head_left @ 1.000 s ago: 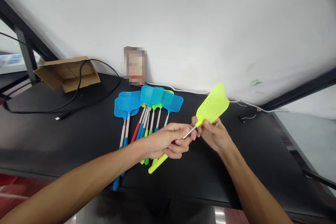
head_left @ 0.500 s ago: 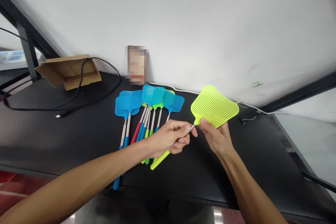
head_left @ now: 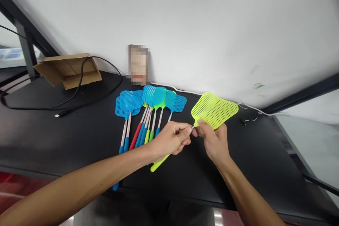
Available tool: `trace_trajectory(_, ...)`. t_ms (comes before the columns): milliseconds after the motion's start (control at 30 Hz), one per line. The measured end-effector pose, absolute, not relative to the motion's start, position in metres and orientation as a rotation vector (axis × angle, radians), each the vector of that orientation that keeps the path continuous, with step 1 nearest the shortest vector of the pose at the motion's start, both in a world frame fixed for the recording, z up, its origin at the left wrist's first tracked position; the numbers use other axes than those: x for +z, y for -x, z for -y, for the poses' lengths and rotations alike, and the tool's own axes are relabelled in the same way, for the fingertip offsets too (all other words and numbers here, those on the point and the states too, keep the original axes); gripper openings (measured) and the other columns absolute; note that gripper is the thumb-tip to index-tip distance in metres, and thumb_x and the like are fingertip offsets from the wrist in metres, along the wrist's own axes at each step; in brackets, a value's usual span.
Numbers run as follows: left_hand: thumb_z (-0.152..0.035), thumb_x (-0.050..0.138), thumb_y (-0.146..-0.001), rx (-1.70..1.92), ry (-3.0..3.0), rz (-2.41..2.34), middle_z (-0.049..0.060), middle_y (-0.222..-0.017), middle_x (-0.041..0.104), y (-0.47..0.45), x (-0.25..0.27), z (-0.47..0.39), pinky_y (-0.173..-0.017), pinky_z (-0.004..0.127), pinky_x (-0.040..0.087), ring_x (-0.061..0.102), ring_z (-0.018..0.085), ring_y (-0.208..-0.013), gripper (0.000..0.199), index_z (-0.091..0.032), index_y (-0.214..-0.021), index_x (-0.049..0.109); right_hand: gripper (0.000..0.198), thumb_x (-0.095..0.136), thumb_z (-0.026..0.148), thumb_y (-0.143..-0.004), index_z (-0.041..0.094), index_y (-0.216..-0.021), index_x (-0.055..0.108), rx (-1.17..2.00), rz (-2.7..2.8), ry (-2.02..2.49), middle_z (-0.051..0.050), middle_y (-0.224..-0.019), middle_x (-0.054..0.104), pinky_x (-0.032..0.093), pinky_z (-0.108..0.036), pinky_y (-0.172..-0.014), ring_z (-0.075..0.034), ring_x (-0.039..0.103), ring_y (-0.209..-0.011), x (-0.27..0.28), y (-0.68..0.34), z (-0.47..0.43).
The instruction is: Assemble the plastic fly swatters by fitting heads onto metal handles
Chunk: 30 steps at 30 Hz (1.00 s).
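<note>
A yellow-green fly swatter point(head_left: 214, 110) with a perforated head is held tilted above the black table, its handle pointing toward the near left. My left hand point(head_left: 173, 138) is closed around its metal shaft, fingertips close under the head. With thumb and fingers, my right hand point(head_left: 214, 137) pinches the base of the head. Just left of my left hand lies a fanned pile of fly swatters with blue heads point(head_left: 131, 100) and metal shafts. Their grips are blue, red, green and yellow; my left forearm hides part of them.
An open cardboard box point(head_left: 71, 70) lies at the back left, with a black cable point(head_left: 82, 74) looping over the table point(head_left: 47, 130). A small blurred-out package point(head_left: 138, 64) leans on the white wall. Along the wall runs a white cable point(head_left: 182, 90).
The yellow-green swatter's head has dropped slightly and tipped flatter. My right hand has shifted a little left, nearer my left hand. Both hands keep hold of the swatter.
</note>
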State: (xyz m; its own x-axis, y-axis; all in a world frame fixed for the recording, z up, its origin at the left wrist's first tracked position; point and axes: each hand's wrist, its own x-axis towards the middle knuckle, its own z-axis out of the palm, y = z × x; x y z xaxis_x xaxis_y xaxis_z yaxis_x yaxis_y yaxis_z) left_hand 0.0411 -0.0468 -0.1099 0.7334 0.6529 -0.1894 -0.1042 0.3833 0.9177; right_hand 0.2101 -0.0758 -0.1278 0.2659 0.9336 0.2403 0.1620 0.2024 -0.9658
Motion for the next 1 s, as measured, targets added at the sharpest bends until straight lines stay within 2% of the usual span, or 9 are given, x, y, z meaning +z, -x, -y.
trace_trajectory(133, -0.042, 0.051, -0.101, 0.545, -1.137, -0.596, -0.007, -0.062, 0.04, -0.042, -0.11, 0.047, -0.036, 0.016, 0.02, 0.027, 0.001, -0.039, 0.03, -0.015, -0.092, 0.06, 0.041, 0.061, 0.034, -0.092, 0.021, -0.055, 0.048, 0.736, 1.17, 1.27, 0.004, -0.051, 0.041, 0.035, -0.028, -0.05, -0.01, 0.036, -0.048, -0.126, -0.204, 0.078)
trace_trajectory(333, -0.046, 0.053, -0.099, 0.537, -1.126, -0.616, -0.008, -0.062, 0.039, -0.043, -0.112, 0.046, -0.035, 0.016, 0.017, 0.026, 0.001, -0.038, 0.032, -0.015, -0.09, 0.058, 0.042, 0.059, 0.034, -0.092, 0.02, -0.053, 0.05, 0.772, 1.175, 1.278, 0.003, -0.052, 0.045, 0.035, -0.028, -0.051, -0.011, 0.039, -0.049, -0.127, -0.202, 0.076)
trace_trajectory(533, -0.048, 0.052, -0.1, 0.511, -1.052, -0.597, -0.008, -0.062, 0.039, -0.042, -0.112, 0.046, -0.037, 0.016, 0.017, 0.023, 0.002, -0.041, 0.032, -0.018, -0.089, 0.053, 0.051, 0.062, 0.041, -0.095, 0.022, -0.053, 0.039, 0.887, 1.119, 1.216, 0.005, -0.051, 0.037, 0.033, -0.028, -0.051, -0.011, 0.04, -0.05, -0.133, -0.202, 0.074)
trace_trajectory(600, -0.048, 0.053, -0.099, 0.509, -1.011, -0.566, -0.008, -0.064, 0.041, -0.041, -0.111, 0.045, -0.038, 0.016, 0.018, 0.024, 0.002, -0.042, 0.031, -0.019, -0.09, 0.052, 0.052, 0.058, 0.044, -0.098, 0.021, -0.054, 0.042, 0.901, 1.13, 1.18, 0.004, -0.051, 0.039, 0.033, -0.028, -0.053, -0.012, 0.042, -0.052, -0.133, -0.202, 0.074)
trace_trajectory(700, -0.048, 0.053, -0.099, 0.556, -0.965, -0.56, -0.007, -0.067, 0.043, -0.041, -0.109, 0.043, -0.038, 0.017, 0.023, 0.03, 0.004, -0.043, 0.029, -0.019, -0.094, 0.054, 0.051, 0.048, 0.047, -0.103, 0.019, -0.061, 0.055, 0.879, 1.208, 1.17, 0.002, -0.055, 0.048, 0.035, -0.029, -0.054, -0.012, 0.044, -0.052, -0.13, -0.202, 0.076)
trace_trajectory(833, -0.042, 0.053, -0.1, 0.71, -0.926, -0.584, -0.005, -0.068, 0.047, -0.04, -0.105, 0.039, -0.041, 0.019, 0.032, 0.038, 0.006, -0.046, 0.024, -0.019, -0.103, 0.057, 0.053, 0.043, 0.049, -0.105, 0.019, -0.065, 0.058, 0.822, 1.322, 1.284, 0.001, -0.056, 0.051, 0.036, -0.028, -0.054, -0.012, 0.047, -0.052, -0.126, -0.201, 0.077)
trace_trajectory(1000, -0.033, 0.06, -0.097, 0.898, -0.916, -0.614, 0.001, -0.082, 0.058, -0.039, -0.101, 0.029, -0.062, 0.026, 0.051, 0.059, 0.012, -0.067, 0.018, -0.016, -0.102, 0.062, 0.046, 0.043, 0.048, -0.105, 0.019, -0.071, 0.057, 0.864, 1.529, 1.351, 0.001, -0.063, 0.056, 0.037, -0.027, -0.056, -0.013, 0.051, -0.057, -0.128, -0.194, 0.076)
